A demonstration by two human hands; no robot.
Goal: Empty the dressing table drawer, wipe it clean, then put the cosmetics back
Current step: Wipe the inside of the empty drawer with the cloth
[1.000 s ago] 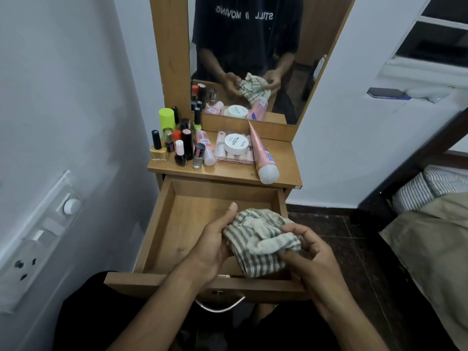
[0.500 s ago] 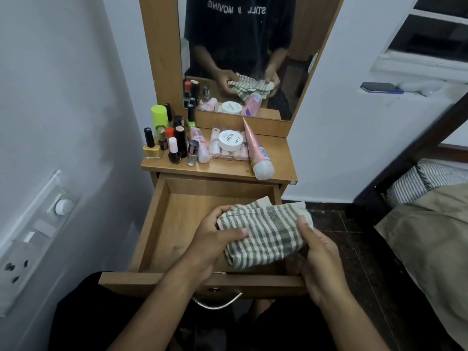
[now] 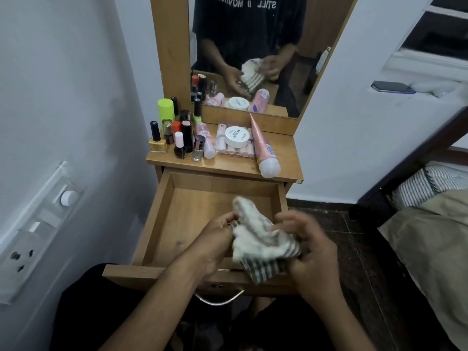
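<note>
The wooden drawer (image 3: pixel 162 214) stands pulled out below the dressing table top (image 3: pixel 286 153), and its bare bottom shows nothing inside. Above its front right part I hold a striped grey-and-white cloth (image 3: pixel 263 244), bunched up. My left hand (image 3: pixel 215 244) grips its left side and my right hand (image 3: pixel 311 252) grips its right side; both are motion-blurred. The cosmetics stand on the top: several nail polish bottles (image 3: pixel 177 138), a white round jar (image 3: pixel 236 136) on a clear pink box (image 3: pixel 228 150), and a pink tube (image 3: pixel 263 150) lying down.
A mirror (image 3: pixel 253 54) rises behind the table. A white wall with a switch and socket panel (image 3: pixel 33 231) is close on the left. A bed with a beige cover (image 3: pixel 430 249) lies on the right across dark floor tiles (image 3: pixel 359 244). A metal drawer handle (image 3: pixel 217 300) hangs at the drawer front.
The cloth was spread flatter between my hands half a second ago; now it is crumpled into a bunch, and my right hand has moved up onto it.
</note>
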